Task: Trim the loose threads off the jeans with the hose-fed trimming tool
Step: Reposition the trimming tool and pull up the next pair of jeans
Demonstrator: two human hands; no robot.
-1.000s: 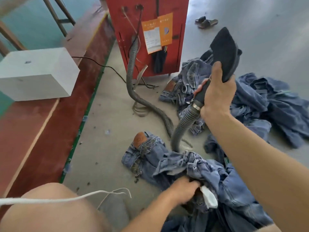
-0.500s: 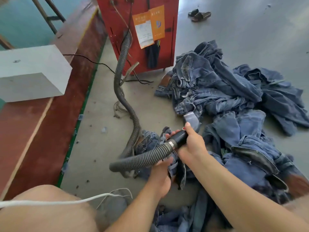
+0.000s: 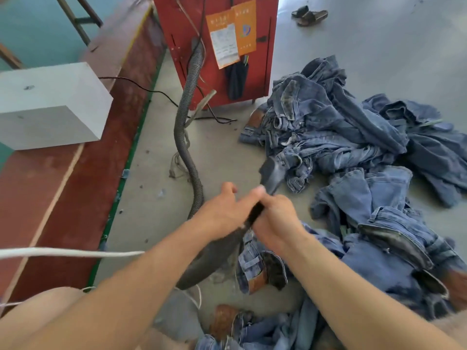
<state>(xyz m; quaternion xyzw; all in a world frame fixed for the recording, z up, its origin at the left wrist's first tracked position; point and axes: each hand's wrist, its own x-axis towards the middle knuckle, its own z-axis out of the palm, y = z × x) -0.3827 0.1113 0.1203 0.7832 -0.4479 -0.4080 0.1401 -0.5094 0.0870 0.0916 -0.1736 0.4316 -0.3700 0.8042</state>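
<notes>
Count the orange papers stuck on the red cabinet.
2. One orange paper sits left, a white sheet over its lower part; the other is to its right, slightly higher, both on the red cabinet.

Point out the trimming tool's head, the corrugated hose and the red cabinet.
trimming tool head (image 3: 273,173), head view, on its dark flared nozzle.
corrugated hose (image 3: 185,104), head view, on its upright stretch.
red cabinet (image 3: 262,59), head view, on its front panel.
</notes>
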